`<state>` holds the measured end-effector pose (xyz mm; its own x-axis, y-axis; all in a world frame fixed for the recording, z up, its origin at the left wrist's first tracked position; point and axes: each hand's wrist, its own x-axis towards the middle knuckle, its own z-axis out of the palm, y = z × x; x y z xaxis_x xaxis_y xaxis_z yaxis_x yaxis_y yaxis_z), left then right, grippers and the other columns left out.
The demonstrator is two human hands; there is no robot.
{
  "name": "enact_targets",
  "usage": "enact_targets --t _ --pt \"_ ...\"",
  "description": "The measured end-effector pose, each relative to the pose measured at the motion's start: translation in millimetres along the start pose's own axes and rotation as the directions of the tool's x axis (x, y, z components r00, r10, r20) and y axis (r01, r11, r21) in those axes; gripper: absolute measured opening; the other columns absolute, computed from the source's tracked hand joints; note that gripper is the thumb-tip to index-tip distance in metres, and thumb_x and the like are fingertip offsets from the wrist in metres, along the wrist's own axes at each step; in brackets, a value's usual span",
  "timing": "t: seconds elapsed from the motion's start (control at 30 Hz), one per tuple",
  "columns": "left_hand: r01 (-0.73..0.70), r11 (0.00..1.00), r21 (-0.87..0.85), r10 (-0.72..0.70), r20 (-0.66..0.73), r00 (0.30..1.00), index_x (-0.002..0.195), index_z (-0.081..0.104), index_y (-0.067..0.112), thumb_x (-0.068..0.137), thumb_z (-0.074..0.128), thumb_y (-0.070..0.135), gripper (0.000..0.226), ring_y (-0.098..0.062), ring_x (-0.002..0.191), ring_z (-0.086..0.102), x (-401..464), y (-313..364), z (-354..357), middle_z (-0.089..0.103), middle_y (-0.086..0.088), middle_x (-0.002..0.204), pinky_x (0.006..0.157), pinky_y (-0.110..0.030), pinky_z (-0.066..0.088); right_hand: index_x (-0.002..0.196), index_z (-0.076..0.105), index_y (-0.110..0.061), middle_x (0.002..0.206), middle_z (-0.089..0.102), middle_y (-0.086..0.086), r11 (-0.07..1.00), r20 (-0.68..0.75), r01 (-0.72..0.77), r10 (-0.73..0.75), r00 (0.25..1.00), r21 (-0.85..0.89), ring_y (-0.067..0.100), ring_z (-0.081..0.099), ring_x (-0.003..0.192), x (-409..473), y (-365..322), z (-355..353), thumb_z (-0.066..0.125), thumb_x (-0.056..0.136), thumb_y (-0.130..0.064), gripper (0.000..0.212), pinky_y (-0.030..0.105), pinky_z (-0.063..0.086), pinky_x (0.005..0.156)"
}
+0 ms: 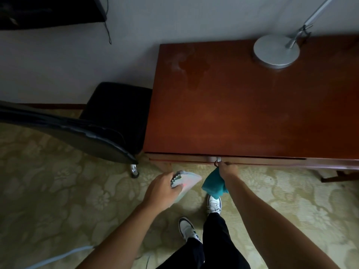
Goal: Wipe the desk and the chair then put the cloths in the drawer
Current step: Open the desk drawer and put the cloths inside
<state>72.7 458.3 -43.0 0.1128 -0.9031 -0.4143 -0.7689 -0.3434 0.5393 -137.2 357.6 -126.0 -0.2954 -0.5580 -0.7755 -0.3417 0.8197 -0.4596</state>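
A reddish-brown wooden desk (242, 105) fills the upper right, with a damp patch near its far left corner. Its drawer front (262, 161) runs under the near edge and looks barely ajar. My right hand (228, 169) grips a teal cloth (213, 184) and its fingers reach the small ring pull (216, 163) of the drawer. My left hand (162, 191) holds a folded pale cloth (184, 181) just left of the teal one, below the desk's front left corner. A black chair (93, 129) stands to the left of the desk.
A silver lamp base (276, 51) with its arm sits at the desk's far right. Patterned green carpet (58, 191) covers the floor. My feet in white shoes (213, 204) stand in front of the drawer. A dark screen and cable hang at the upper left.
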Motion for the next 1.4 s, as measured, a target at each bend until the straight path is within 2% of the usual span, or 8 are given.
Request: enact_targets --t 0.23,0.37,0.5,0.67,0.77,0.9,1.0,1.4 --pt "-0.114 0.974 0.196 0.102 0.075 0.992 0.097 0.061 0.021 0.087 0.061 0.038 0.019 -0.018 0.098 0.057 3 1 3 0.056 0.006 0.093 0.077 -0.032 0.043 0.097 0.065 -0.002 0.104 0.065 0.018 0.95 0.106 -0.013 0.049 0.993 -0.313 0.028 0.059 0.089 -55 54 -8 0.05 0.1 -0.036 0.037 0.028 0.041 0.075" --pt "-0.154 0.948 0.279 0.108 0.172 0.979 0.116 0.062 0.015 0.091 0.057 0.036 0.034 -0.023 0.113 0.052 10 1 12 0.056 0.0 0.113 0.094 -0.03 0.036 0.09 0.068 -0.009 0.09 0.067 0.012 0.909 0.081 0.154 -0.133 0.988 -0.387 0.031 0.064 0.088 -87 50 -32 0.057 0.092 -0.027 0.021 0.029 0.041 0.069" --pt "-0.026 0.959 0.281 -0.068 0.32 0.945 0.138 0.049 0.013 0.094 0.053 0.043 0.053 -0.025 0.129 0.05 15 -2 22 0.051 -0.004 0.141 0.104 -0.034 0.04 0.098 0.072 -0.024 0.089 0.065 -0.01 0.922 -0.069 0.385 -0.382 0.922 0.045 0.017 0.06 0.089 -101 22 -56 0.058 0.094 -0.017 0.016 0.034 0.05 0.077" --pt "0.08 0.938 0.338 -0.203 0.348 0.915 0.129 0.057 0.013 0.094 0.049 0.044 0.048 -0.029 0.125 0.054 6 -14 29 0.059 -0.011 0.135 0.099 -0.032 0.041 0.111 0.07 -0.02 0.122 0.064 0.007 0.952 0.044 0.103 -0.12 0.992 0.288 0.029 0.056 0.118 -73 46 -36 0.05 0.098 -0.004 0.029 0.047 0.045 0.107" --pt "0.104 0.943 0.316 -0.217 0.348 0.912 0.108 0.062 0.011 0.091 0.049 0.04 0.036 -0.031 0.11 0.06 5 -16 29 0.066 -0.014 0.119 0.085 -0.032 0.041 0.108 0.07 -0.024 0.13 0.064 0.01 0.997 0.045 0.027 -0.031 0.999 0.075 0.031 0.058 0.119 -72 67 -23 0.05 0.096 -0.008 0.029 0.038 0.046 0.103" --pt "0.074 0.919 0.388 -0.234 0.384 0.893 0.127 0.055 0.013 0.092 0.05 0.039 0.043 -0.027 0.119 0.056 -1 -15 34 0.06 -0.008 0.128 0.1 -0.037 0.04 0.118 0.07 -0.025 0.123 0.066 0.011 0.959 -0.029 0.069 -0.08 0.996 -0.277 0.034 0.059 0.116 -94 73 -13 0.046 0.094 -0.014 0.035 0.033 0.046 0.096" --pt "0.1 0.927 0.361 -0.268 0.453 0.85 0.13 0.053 0.009 0.091 0.056 0.033 0.046 -0.024 0.113 0.057 -4 -20 34 0.059 -0.007 0.121 0.075 -0.026 0.041 0.119 0.07 -0.022 0.121 0.068 0.013 0.918 0.006 0.075 -0.079 0.997 -0.389 0.035 0.062 0.111 -103 82 -10 0.047 0.093 -0.016 0.035 0.034 0.049 0.09" --pt "0.091 0.987 0.13 -0.145 0.496 0.856 0.143 0.043 0.008 0.095 0.058 0.02 0.052 -0.019 0.104 0.053 31 -6 -5 0.052 -0.014 0.141 0.081 -0.025 0.036 0.139 0.055 -0.018 0.137 0.058 0.006 0.915 0.095 0.284 -0.321 0.942 0.285 0.021 0.053 0.127 -80 49 -11 0.052 0.1 -0.004 0.042 0.038 0.042 0.111"
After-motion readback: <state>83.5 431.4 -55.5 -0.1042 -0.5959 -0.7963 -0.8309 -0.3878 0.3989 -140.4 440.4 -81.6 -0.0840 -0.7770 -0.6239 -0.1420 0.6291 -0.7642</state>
